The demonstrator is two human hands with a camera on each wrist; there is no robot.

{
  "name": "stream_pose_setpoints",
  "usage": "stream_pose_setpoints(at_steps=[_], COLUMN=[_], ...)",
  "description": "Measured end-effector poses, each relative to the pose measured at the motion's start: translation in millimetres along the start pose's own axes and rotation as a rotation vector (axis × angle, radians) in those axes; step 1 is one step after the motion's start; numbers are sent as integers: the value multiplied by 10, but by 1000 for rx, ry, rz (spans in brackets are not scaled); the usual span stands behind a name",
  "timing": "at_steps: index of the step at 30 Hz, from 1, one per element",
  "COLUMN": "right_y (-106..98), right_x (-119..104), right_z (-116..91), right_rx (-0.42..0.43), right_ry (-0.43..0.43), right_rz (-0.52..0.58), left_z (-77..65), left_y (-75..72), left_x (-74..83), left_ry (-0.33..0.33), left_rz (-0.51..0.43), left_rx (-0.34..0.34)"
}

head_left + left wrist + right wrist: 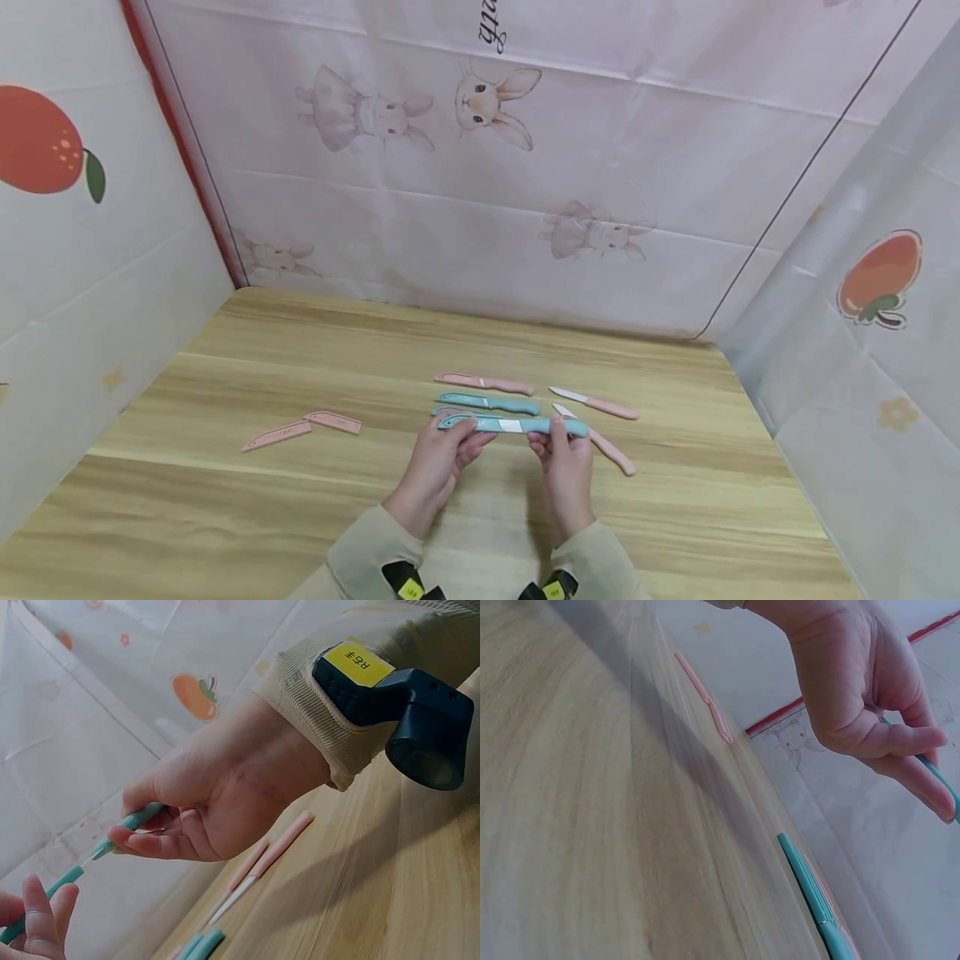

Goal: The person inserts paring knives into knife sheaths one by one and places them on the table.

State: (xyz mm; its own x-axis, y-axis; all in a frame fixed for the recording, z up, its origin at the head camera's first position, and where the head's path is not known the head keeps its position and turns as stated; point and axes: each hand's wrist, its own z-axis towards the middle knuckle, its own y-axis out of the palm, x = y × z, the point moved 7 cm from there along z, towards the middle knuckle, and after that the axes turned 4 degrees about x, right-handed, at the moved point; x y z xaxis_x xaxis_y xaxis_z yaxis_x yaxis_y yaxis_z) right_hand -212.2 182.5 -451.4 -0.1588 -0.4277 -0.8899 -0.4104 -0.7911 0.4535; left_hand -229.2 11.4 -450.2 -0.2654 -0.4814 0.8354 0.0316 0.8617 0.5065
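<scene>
Above the table, a teal-handled knife point(558, 427) is partly out of its teal sheath point(457, 421), with a short bright stretch of blade between them. My left hand point(431, 467) pinches the sheath between thumb and fingers. My right hand point(567, 475) grips the handle; in the left wrist view the right hand point(217, 787) has its fingers curled round it. Just beyond lies a sheathed teal knife point(513, 406), and another teal piece is mostly hidden behind the held sheath. In the right wrist view, the left hand point(862, 697) holds the teal sheath point(936, 772).
Behind the teal knives lies a sheathed pink knife point(510, 386). Two bare-bladed pink knives point(611, 407) rest to the right, one partly behind my right hand. Two empty pink sheaths point(333, 422) lie to the left on the wooden table point(225, 517). Printed curtains point(420, 250) enclose it.
</scene>
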Motion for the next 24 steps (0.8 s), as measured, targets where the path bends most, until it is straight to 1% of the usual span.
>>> stream_pose_setpoints(at_steps=[6,10,24], right_y=[6,7,4], right_x=[11,26,48], right_z=[-4,-5,-15], right_rx=[18,19,38], right_ry=[11,3,4], right_rz=[4,9,22], left_z=[0,4,-10], left_y=[-6,-16,-6], left_x=[-18,-28,-18], left_ry=[-2,-6,-5], left_rz=[-5,-5,-9], left_rx=[-2,-1,-9])
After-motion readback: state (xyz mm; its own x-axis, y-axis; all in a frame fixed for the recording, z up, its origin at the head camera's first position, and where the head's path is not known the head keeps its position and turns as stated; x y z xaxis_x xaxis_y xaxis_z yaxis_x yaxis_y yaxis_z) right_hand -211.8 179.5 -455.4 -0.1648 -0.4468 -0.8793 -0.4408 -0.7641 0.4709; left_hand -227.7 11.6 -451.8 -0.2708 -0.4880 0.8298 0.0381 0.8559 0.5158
